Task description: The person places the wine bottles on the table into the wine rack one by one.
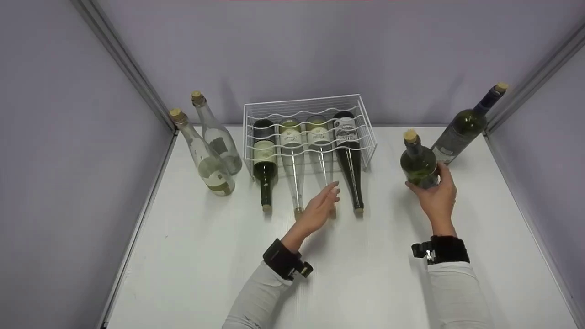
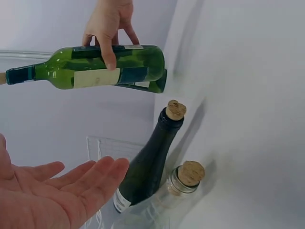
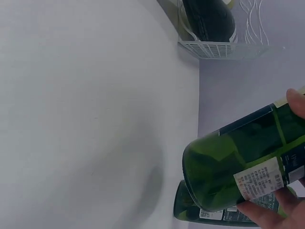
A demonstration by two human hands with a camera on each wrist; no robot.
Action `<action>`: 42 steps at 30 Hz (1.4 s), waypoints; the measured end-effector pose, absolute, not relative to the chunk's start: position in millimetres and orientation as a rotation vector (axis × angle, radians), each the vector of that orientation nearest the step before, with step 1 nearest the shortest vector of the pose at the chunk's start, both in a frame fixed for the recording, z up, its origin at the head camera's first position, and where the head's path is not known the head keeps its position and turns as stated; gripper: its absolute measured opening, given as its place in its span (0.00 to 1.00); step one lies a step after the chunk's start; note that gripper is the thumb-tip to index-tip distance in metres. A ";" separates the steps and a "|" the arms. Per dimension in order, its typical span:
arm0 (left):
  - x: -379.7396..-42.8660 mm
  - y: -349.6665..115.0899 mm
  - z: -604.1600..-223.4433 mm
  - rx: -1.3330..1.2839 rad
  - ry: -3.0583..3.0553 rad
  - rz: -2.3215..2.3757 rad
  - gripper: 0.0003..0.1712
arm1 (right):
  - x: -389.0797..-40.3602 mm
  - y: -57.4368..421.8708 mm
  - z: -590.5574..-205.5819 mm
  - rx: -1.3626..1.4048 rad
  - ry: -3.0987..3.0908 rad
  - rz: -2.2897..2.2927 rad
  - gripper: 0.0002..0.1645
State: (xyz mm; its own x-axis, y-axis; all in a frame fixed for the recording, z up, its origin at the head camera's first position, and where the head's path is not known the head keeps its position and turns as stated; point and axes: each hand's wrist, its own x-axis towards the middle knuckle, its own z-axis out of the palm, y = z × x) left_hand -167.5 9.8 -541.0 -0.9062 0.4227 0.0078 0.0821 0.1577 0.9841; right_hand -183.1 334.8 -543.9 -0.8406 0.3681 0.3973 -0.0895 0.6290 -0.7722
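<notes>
My right hand (image 1: 439,194) grips a corked green wine bottle (image 1: 418,167) by its lower body, thumb on one side and fingers on the other. In the right wrist view the base of this green bottle (image 3: 214,171) seems raised off the table. My left hand (image 1: 316,211) holds nothing; its fingers stretch out above the necks of the bottles lying in the white wire rack (image 1: 307,101). Nearest to it are a clear bottle (image 1: 292,171) and a dark bottle (image 1: 351,169). In the left wrist view that palm (image 2: 43,202) is turned up, fingers extended.
Another green bottle (image 1: 461,130) stands behind the held one, near the right wall. Two clear corked bottles, one in front (image 1: 212,171) and one behind (image 1: 221,141), stand left of the rack. A green bottle (image 1: 265,169) lies at the rack's left end. Walls enclose the white table (image 1: 356,274).
</notes>
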 end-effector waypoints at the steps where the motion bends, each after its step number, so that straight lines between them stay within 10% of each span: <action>1: -167.9 9.9 -540.3 0.463 2.123 1.853 0.33 | -182.1 332.8 -543.8 -0.206 -2.335 1.111 0.48; 42: -165.9 16.4 -529.6 0.330 1.881 1.846 0.35 | -166.3 299.8 -556.5 0.406 -2.517 0.399 0.50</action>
State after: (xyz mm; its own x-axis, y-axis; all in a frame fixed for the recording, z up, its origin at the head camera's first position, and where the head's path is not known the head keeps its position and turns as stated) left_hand -165.9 16.4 -529.6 -0.8554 0.4900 -0.1679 -0.1587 0.0608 0.9855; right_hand -166.3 299.8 -556.5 -0.8010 -0.2008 0.5640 -0.3653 0.9103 -0.1946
